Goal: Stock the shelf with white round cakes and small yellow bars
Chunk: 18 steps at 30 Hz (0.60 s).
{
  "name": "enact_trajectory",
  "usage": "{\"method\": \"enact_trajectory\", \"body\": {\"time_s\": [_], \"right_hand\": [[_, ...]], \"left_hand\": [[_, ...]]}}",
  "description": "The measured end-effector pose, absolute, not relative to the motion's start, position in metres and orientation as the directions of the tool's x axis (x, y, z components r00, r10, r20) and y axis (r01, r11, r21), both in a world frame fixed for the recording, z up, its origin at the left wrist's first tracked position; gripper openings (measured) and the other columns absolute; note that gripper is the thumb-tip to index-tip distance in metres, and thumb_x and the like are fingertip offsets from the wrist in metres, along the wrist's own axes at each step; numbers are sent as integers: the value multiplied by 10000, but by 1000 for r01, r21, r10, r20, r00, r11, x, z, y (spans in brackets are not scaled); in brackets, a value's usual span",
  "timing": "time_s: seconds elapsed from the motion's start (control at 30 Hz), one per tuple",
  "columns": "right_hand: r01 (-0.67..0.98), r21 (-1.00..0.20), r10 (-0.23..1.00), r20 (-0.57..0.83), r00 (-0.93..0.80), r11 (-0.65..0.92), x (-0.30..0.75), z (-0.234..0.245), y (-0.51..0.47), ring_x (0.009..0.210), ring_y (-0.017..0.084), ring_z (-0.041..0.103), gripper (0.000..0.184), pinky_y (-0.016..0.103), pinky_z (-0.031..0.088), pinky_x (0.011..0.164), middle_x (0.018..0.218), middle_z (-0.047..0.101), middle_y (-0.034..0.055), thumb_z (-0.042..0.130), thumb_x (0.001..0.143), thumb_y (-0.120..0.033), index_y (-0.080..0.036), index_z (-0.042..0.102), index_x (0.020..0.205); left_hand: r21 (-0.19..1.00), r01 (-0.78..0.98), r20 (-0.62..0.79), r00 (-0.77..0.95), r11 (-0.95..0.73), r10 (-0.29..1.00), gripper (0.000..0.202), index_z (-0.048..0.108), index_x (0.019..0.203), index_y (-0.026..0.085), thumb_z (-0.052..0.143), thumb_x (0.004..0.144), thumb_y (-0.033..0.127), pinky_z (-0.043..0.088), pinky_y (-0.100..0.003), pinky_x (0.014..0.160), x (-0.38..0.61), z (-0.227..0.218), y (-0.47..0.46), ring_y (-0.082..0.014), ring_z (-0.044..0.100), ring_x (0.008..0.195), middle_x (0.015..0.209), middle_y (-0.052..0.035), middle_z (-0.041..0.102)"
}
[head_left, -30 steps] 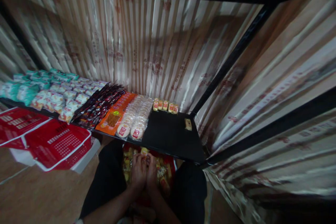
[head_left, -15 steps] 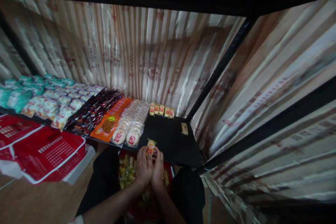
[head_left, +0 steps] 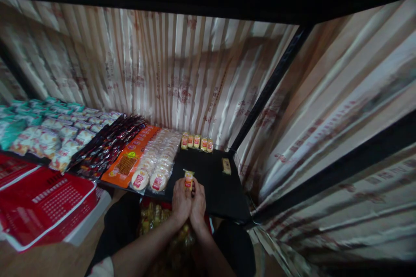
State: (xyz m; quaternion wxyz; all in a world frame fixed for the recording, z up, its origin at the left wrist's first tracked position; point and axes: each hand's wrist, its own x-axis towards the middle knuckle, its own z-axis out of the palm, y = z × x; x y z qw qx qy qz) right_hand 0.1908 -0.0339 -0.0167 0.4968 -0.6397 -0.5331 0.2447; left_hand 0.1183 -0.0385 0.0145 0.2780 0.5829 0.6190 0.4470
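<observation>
The fingers of the left hand [head_left: 182, 201] and the right hand [head_left: 197, 202] close from either side on a small yellow packet [head_left: 188, 180] with a red-and-orange label, which stands upright between them; its lower part is hidden. The wrists almost touch, and the packet shows against the front part of a black shelf [head_left: 217, 188]. Below the forearms, between the person's dark-clad knees, lies a heap of yellow wrapped pieces [head_left: 152, 216]. Farther back on the shelf stand five similar packets [head_left: 196, 142] in a row, while a pale packet [head_left: 226, 166] lies near the right end. To the left come round wrapped biscuits [head_left: 158, 181] in two rows, an orange bag [head_left: 126, 165], dark shiny packets [head_left: 108, 145], white packets [head_left: 69, 149] and teal packets [head_left: 14, 134]. A red printed bag [head_left: 48, 212] sits below these; striped, printed sheeting [head_left: 182, 65] hangs behind.
</observation>
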Motion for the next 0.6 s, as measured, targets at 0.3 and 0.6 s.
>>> {"method": "enact_trajectory", "body": {"time_s": [0.3,0.6], "right_hand": [[417,-908,923,198,331,46,197,-23,1,855,193,593,519,287,486,754,961,571,61,429,713,-262,-223,548,1216],[423,-903,886,253,388,73,201,-20,40,772,191,594,447,290,490,712,866,583,55,452,691,-278,-205,622,1098]], "left_hand": [[860,509,129,-157,-32,979,370,512,1155,143,313,858,238,331,-335,1035,126,15,-4,-191,458,1166,1219,-104,537],[864,503,94,-189,14,977,349,547,1113,131,369,815,172,361,-321,1006,141,28,34,-191,507,1117,1176,-114,572]]}}
